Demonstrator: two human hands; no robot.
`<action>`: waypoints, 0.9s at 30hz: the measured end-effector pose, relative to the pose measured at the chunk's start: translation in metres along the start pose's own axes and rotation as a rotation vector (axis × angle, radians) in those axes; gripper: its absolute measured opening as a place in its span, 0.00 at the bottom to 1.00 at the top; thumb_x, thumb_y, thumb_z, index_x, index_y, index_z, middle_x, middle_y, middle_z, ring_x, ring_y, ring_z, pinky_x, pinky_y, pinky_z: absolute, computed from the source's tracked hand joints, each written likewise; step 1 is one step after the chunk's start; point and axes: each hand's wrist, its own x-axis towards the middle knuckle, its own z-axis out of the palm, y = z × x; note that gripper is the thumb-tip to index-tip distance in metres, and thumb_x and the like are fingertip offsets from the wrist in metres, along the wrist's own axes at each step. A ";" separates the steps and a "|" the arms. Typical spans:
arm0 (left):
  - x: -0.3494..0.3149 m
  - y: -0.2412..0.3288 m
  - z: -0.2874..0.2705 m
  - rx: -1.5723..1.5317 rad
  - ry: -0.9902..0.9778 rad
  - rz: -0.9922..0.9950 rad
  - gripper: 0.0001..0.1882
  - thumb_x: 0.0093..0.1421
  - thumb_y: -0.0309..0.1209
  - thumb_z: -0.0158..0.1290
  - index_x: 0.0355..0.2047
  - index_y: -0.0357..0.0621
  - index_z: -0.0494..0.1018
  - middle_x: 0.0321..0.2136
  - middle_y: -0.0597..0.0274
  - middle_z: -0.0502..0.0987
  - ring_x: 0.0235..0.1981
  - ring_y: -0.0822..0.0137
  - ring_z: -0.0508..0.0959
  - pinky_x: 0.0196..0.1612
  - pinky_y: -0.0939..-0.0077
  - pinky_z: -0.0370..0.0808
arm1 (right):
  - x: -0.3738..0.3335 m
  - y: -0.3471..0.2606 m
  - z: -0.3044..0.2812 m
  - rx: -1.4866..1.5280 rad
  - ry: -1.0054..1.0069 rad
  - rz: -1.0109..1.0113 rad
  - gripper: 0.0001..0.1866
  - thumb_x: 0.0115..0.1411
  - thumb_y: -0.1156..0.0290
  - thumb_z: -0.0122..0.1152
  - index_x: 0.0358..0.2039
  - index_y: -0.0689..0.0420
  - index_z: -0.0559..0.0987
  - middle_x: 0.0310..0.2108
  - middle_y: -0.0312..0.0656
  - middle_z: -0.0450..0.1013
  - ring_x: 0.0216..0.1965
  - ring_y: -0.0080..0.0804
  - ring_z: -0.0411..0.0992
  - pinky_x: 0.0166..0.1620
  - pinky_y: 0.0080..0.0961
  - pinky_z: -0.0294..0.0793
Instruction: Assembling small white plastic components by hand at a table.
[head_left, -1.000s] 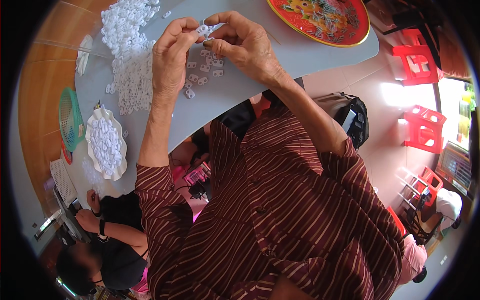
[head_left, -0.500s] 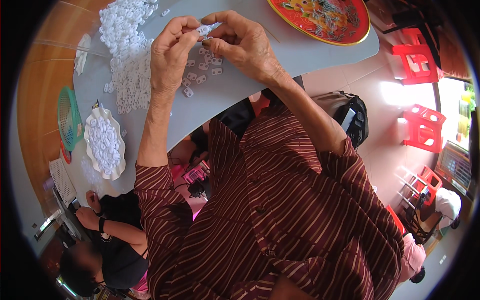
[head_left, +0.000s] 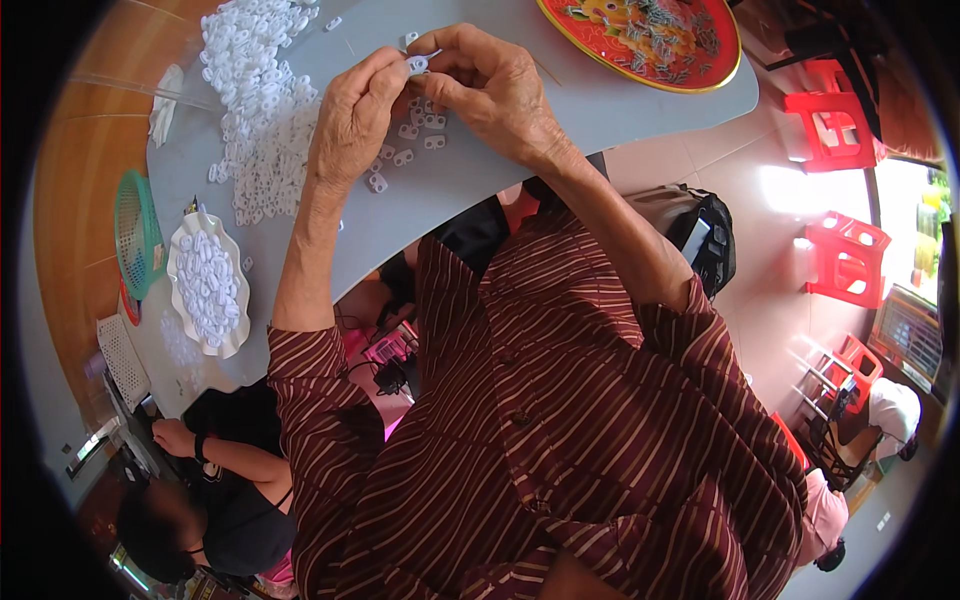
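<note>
Over the grey table (head_left: 480,195), my two hands meet around a small white plastic piece (head_left: 417,64) with holes in it. My left hand (head_left: 352,125) pinches it from the left. The thumb and index finger of my right hand (head_left: 495,95) close in on the same piece from the right; whether they hold some small part too is hidden. Several loose white pieces (head_left: 403,157) of the same kind lie under and just in front of my hands. A big heap of white pieces (head_left: 250,50) spreads to the left of them.
A red round tray (head_left: 700,80) with many small metal parts stands at the far right. On the left are a scalloped white dish (head_left: 180,295) full of white pieces and a green basket (head_left: 135,230). Another person's hand (head_left: 175,437) is at lower left. Red stools (head_left: 845,130) stand right.
My left hand has shifted slightly right and down, its fingers closer together. The white piece shows a little further right. One of the other person's hands has left view.
</note>
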 end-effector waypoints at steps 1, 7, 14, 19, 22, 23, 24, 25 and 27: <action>0.000 0.001 0.003 -0.001 0.034 -0.028 0.16 0.64 0.39 0.43 0.34 0.36 0.70 0.20 0.65 0.67 0.22 0.74 0.65 0.26 0.77 0.66 | 0.000 0.000 0.000 0.000 0.000 -0.001 0.14 0.57 0.76 0.57 0.43 0.66 0.72 0.28 0.43 0.76 0.33 0.26 0.77 0.38 0.21 0.77; 0.001 -0.001 0.004 -0.037 0.086 -0.050 0.16 0.65 0.39 0.42 0.35 0.34 0.69 0.20 0.62 0.67 0.23 0.73 0.64 0.27 0.77 0.66 | 0.000 0.007 0.005 0.032 0.026 -0.029 0.17 0.53 0.75 0.63 0.43 0.65 0.72 0.27 0.41 0.76 0.31 0.25 0.77 0.37 0.21 0.77; -0.002 -0.001 0.006 0.009 0.081 -0.015 0.19 0.65 0.41 0.43 0.37 0.34 0.69 0.21 0.62 0.68 0.24 0.74 0.65 0.28 0.77 0.67 | 0.000 0.015 0.007 -0.085 0.108 -0.108 0.16 0.50 0.73 0.66 0.39 0.63 0.75 0.25 0.41 0.75 0.28 0.25 0.76 0.34 0.22 0.77; -0.002 0.001 0.007 -0.038 0.046 -0.080 0.17 0.65 0.39 0.43 0.37 0.34 0.70 0.21 0.62 0.70 0.24 0.74 0.67 0.29 0.77 0.67 | -0.005 0.004 0.009 -0.185 0.135 -0.149 0.13 0.51 0.74 0.65 0.36 0.63 0.74 0.24 0.43 0.76 0.27 0.29 0.76 0.32 0.24 0.76; -0.002 0.005 0.008 -0.052 0.041 -0.089 0.16 0.64 0.38 0.43 0.37 0.34 0.69 0.21 0.62 0.70 0.23 0.74 0.67 0.29 0.77 0.68 | -0.006 0.000 0.009 -0.278 0.126 -0.185 0.11 0.51 0.77 0.63 0.34 0.63 0.73 0.24 0.46 0.76 0.26 0.34 0.76 0.30 0.25 0.75; -0.002 0.006 0.008 -0.053 0.029 -0.080 0.16 0.64 0.38 0.43 0.36 0.34 0.69 0.21 0.62 0.70 0.23 0.74 0.66 0.28 0.77 0.67 | -0.006 0.001 0.009 -0.269 0.129 -0.204 0.11 0.51 0.77 0.63 0.34 0.63 0.72 0.24 0.47 0.75 0.26 0.36 0.76 0.30 0.25 0.75; -0.001 0.005 0.009 -0.052 0.029 -0.080 0.16 0.64 0.38 0.43 0.36 0.34 0.69 0.21 0.62 0.70 0.23 0.74 0.66 0.28 0.77 0.67 | -0.006 0.002 0.009 -0.261 0.131 -0.222 0.10 0.51 0.78 0.62 0.34 0.64 0.72 0.24 0.48 0.75 0.25 0.38 0.76 0.29 0.26 0.75; -0.001 0.003 0.010 -0.056 0.044 -0.049 0.16 0.64 0.37 0.43 0.35 0.33 0.69 0.21 0.62 0.69 0.23 0.74 0.66 0.28 0.77 0.67 | -0.006 0.001 0.009 -0.260 0.128 -0.222 0.10 0.51 0.78 0.62 0.34 0.64 0.72 0.24 0.48 0.75 0.25 0.38 0.76 0.29 0.26 0.75; -0.003 0.003 0.011 -0.059 0.063 -0.020 0.16 0.64 0.37 0.43 0.35 0.33 0.68 0.21 0.62 0.69 0.23 0.74 0.66 0.29 0.77 0.67 | -0.008 -0.004 0.009 -0.288 0.121 -0.203 0.10 0.51 0.79 0.61 0.33 0.64 0.71 0.23 0.49 0.75 0.25 0.40 0.76 0.28 0.27 0.75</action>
